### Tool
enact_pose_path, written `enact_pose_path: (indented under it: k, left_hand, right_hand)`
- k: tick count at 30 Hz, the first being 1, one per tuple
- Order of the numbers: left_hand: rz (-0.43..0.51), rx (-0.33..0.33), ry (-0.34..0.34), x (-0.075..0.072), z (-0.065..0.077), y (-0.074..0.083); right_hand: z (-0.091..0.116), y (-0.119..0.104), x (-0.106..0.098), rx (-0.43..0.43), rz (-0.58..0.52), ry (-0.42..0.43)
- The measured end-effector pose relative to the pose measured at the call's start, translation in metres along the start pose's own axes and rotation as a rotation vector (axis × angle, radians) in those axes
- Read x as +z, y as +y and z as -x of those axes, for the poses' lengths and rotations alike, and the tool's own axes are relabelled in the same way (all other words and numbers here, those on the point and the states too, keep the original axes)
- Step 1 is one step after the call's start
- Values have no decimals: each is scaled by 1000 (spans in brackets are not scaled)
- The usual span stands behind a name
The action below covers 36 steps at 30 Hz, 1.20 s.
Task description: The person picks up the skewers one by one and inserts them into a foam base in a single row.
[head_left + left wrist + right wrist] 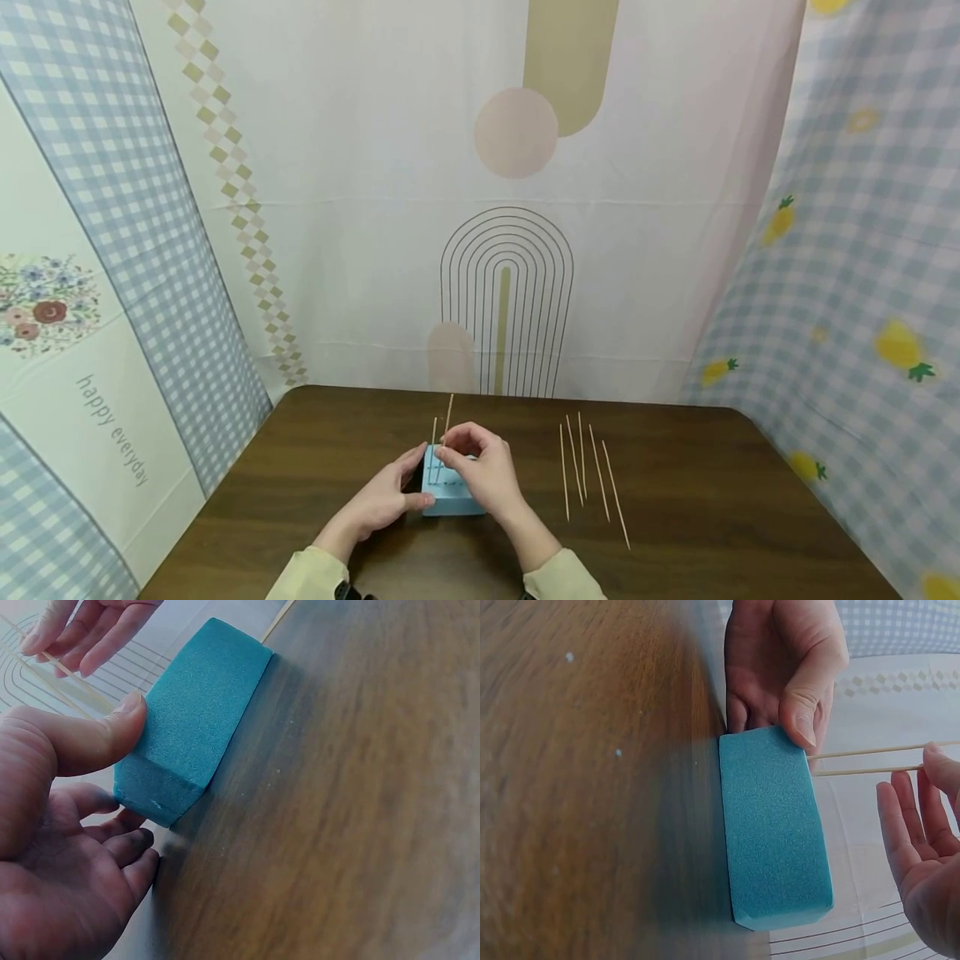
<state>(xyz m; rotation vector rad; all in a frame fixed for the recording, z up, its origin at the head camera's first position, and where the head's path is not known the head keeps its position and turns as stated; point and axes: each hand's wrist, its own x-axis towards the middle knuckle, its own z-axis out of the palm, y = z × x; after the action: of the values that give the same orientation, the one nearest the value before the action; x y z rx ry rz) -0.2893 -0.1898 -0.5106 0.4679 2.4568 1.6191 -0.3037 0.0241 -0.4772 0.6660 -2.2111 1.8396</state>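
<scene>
While a light blue block [455,507] rests on the brown table [712,500] near its middle, one thin stick [434,431] stands nearly upright on its top, toward the left end. Just beside it, a second stick [451,407] leans slightly to the right, its lower end at the block's top; how deep it goes cannot be told. The right hand [483,471] pinches this second stick between thumb and forefinger, the other fingers stretched out loosely. The left hand [382,500] grips the block's left end, thumb on the near edge and fingers bent about the end. To the right, well apart from the block, five loose sticks [582,454] lie roughly side by side on the table. Pale yellow sleeves [311,573] cover both forearms. Behind the table hangs a whitish cloth [375,250] printed with arches, flanked by blue checked cloth [862,250].
</scene>
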Motion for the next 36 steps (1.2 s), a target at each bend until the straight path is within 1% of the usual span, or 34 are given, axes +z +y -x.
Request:
enact_pose_path:
  k: [4,12,17,22,32,36]
  left_hand:
    - [-1,0,-2,-1,-1,-1]
    - [-2,3,0,0,-4,0]
    - [-8,7,-3,0,-5,-1]
    - [-11,10,-6,-1,-5,-2]
    - [-1,7,-2,-2,-4,-3]
    - [-4,6,0,-2,-3,-3]
  right_hand:
    - [-1,0,0,-6,15,0]
    - [-1,-3,-4,-21,-21,-3]
    - [-1,-3,-7,-34,11,-29]
    - [-1,-2,-7,-70,41,-53]
    - [-1,-3,-7,-73,97,-74]
    - [1,-3,-6,-83,97,-72]
